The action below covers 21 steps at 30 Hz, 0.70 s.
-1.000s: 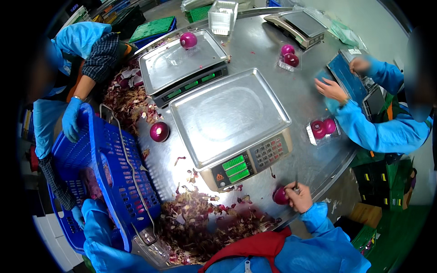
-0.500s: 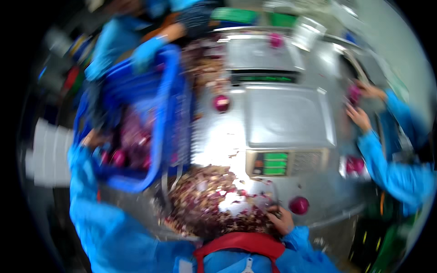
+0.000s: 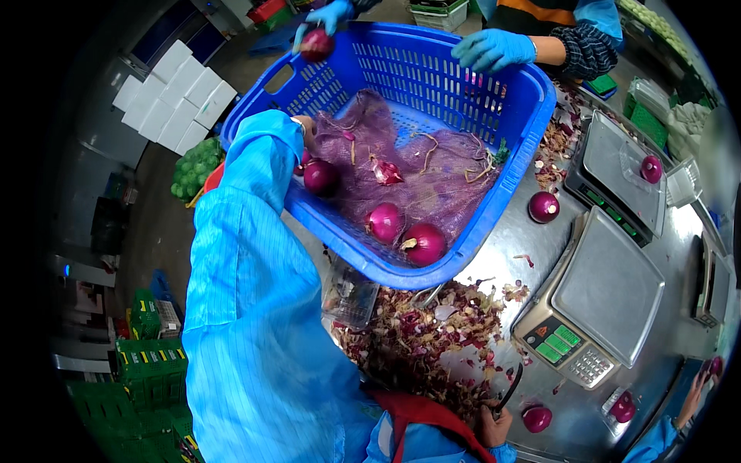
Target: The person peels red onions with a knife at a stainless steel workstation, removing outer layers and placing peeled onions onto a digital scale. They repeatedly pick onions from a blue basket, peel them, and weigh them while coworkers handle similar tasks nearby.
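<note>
My left arm reaches into the blue plastic basket. Only a bit of my left hand shows past the cuff; its fingers are hidden. Below it lie a dark red onion and purple netting. Two more red onions, one at the basket's near side, rest on the net. At the bottom, my right hand is closed round a small knife, blade pointing up. A red onion sits on the table just right of that hand.
Onion skins heap on the steel table before me. Two scales, the nearer one with a keypad, stand right. Across the basket, a co-worker's blue gloves hold an onion and touch the rim. Another person's hand is far right.
My view has swung left, so the basket now fills the middle. The co-worker's glove now holds an onion above the rim. My right hand keeps the knife beside the onion skins.
</note>
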Each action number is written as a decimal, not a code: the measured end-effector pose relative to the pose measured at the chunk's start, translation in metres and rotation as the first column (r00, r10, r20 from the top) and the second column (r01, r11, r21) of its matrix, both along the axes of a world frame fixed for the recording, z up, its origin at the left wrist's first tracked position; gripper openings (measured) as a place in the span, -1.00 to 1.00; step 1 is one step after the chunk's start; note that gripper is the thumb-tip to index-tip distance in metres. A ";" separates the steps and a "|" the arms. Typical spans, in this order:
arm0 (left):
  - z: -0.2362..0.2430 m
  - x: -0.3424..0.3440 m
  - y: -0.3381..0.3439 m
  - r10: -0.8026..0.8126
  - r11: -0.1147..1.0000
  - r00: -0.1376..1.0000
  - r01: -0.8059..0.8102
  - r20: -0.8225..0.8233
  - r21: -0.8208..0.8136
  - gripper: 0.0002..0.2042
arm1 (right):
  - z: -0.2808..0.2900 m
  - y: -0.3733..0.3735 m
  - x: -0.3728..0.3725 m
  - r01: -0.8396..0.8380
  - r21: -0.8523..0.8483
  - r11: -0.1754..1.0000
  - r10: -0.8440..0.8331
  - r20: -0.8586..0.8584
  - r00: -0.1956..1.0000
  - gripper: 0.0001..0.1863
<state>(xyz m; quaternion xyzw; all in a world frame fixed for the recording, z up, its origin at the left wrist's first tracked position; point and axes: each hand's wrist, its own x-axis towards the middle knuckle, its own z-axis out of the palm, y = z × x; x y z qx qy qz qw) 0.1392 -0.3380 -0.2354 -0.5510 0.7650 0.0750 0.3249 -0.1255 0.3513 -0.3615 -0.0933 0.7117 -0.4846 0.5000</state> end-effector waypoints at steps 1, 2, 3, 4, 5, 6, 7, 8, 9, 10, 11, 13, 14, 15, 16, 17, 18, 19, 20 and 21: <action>-0.010 0.004 -0.003 0.009 1.000 1.000 -0.009 0.011 -0.001 -0.39 | 0.003 -0.005 0.001 0.011 0.001 1.000 -0.011 0.009 1.000 -0.93; -0.020 -0.003 -0.011 -0.003 1.000 1.000 0.003 0.015 -0.005 -0.39 | 0.005 -0.008 0.003 0.043 0.001 0.999 -0.043 0.014 0.999 -0.93; -0.029 -0.009 -0.017 -0.016 1.000 1.000 0.016 0.025 -0.002 -0.39 | 0.005 -0.012 0.006 0.047 -0.014 0.999 -0.048 -0.024 0.999 -0.93; -0.037 -0.012 -0.022 -0.024 1.000 0.999 0.025 0.034 -0.004 -0.38 | 0.004 -0.016 0.009 0.057 -0.027 0.998 -0.058 -0.061 0.996 -0.93; -0.046 -0.013 -0.026 -0.039 0.999 0.998 0.039 0.050 0.000 -0.38 | 0.003 -0.019 0.012 0.080 -0.038 0.996 -0.083 -0.102 0.991 -0.92; -0.056 -0.011 -0.031 -0.052 0.999 0.997 0.051 0.057 0.009 -0.38 | 0.004 -0.020 0.014 0.055 0.004 0.999 -0.054 -0.097 0.994 -0.92; -0.068 -0.006 -0.035 -0.055 0.998 0.996 0.054 0.063 0.016 -0.37 | 0.004 -0.021 0.012 0.029 0.049 0.998 -0.024 -0.091 0.996 -0.91; -0.078 -0.001 -0.040 -0.059 0.998 0.996 0.057 0.071 0.022 -0.37 | 0.004 -0.023 0.012 0.009 0.091 0.996 -0.002 -0.079 0.997 -0.90; -0.085 -0.004 -0.048 -0.073 0.997 0.994 0.072 0.076 0.025 -0.37 | 0.003 -0.025 0.017 0.042 0.079 0.996 -0.036 -0.076 0.996 -0.90; -0.092 -0.007 -0.053 -0.089 0.996 0.993 0.087 0.082 0.031 -0.36 | 0.002 -0.028 0.022 0.074 0.068 0.995 -0.070 -0.072 0.995 -0.90; -0.101 -0.016 -0.065 -0.106 0.994 0.991 0.104 0.081 0.035 -0.36 | 0.003 -0.031 0.026 0.115 0.058 0.992 -0.111 -0.070 0.991 -0.89; -0.110 -0.004 -0.066 -0.095 0.995 0.990 0.090 0.106 0.045 -0.35 | 0.005 -0.031 0.023 0.054 0.081 0.995 -0.047 -0.086 0.995 -0.87; -0.113 -0.002 -0.070 -0.091 0.995 0.989 0.086 0.117 0.047 -0.35 | 0.007 -0.033 0.024 0.081 0.060 0.995 -0.077 -0.068 0.995 -0.86; -0.116 -0.014 -0.074 -0.106 0.994 0.987 0.101 0.119 0.053 -0.34 | 0.008 -0.034 0.027 0.123 0.037 0.992 -0.121 -0.051 0.991 -0.85; -0.120 -0.020 -0.079 -0.114 0.992 0.986 0.107 0.126 0.061 -0.34 | 0.007 -0.033 0.029 0.129 0.050 0.990 -0.127 -0.052 0.991 -0.85; -0.122 -0.022 -0.080 -0.114 0.992 0.985 0.107 0.128 0.066 -0.34 | 0.004 -0.030 0.029 0.122 0.060 0.991 -0.119 -0.051 0.992 -0.85; -0.119 -0.020 -0.079 -0.108 0.993 0.986 0.101 0.124 0.063 -0.33 | 0.002 -0.030 0.030 0.103 0.061 0.993 -0.100 -0.049 0.994 -0.85; -0.117 -0.020 -0.080 -0.100 0.993 0.989 0.093 0.111 0.067 -0.33 | 0.004 -0.032 0.029 0.118 0.064 0.991 -0.116 -0.027 0.993 -0.84; -0.112 -0.017 -0.077 -0.081 0.995 0.993 0.076 0.086 0.065 -0.33 | 0.008 -0.034 0.025 0.119 0.065 0.991 -0.119 -0.005 0.993 -0.84; -0.108 -0.015 -0.075 -0.073 0.996 0.994 0.068 0.076 0.062 -0.32 | 0.012 -0.033 0.025 0.125 0.068 0.990 -0.126 0.013 0.992 -0.84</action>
